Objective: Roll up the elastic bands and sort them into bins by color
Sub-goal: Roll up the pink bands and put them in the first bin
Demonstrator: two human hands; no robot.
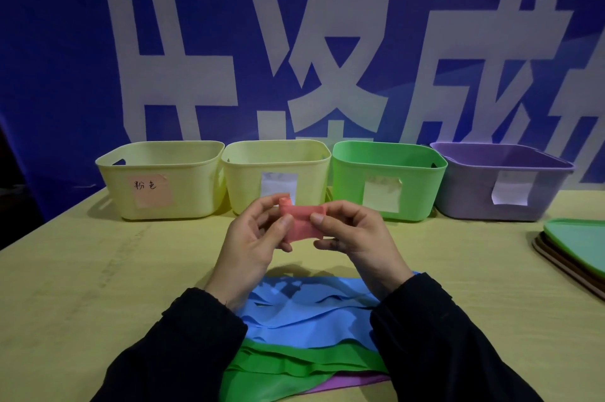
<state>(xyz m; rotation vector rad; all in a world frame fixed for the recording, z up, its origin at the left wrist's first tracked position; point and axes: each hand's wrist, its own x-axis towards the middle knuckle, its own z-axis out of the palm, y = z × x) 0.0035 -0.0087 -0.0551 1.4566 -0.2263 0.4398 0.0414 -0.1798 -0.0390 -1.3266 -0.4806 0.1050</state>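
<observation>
A rolled pink elastic band [299, 219] is held up above the table between both hands. My left hand [253, 239] pinches its left end and my right hand [353, 234] pinches its right end. Flat bands lie on the table under my wrists: blue bands [304, 306] on top, green bands [281, 369] below them, a purple band [353, 382] peeking out at the bottom. Behind stand four bins in a row: a yellow bin with a pink label [160, 179], a second yellow bin [248, 172], a green bin [388, 169] and a purple bin [497, 179].
A stack of trays with a green one on top [576, 244] lies at the table's right edge. A blue banner with large white characters hangs right behind the bins. The yellow tabletop [98, 287] stretches to the left.
</observation>
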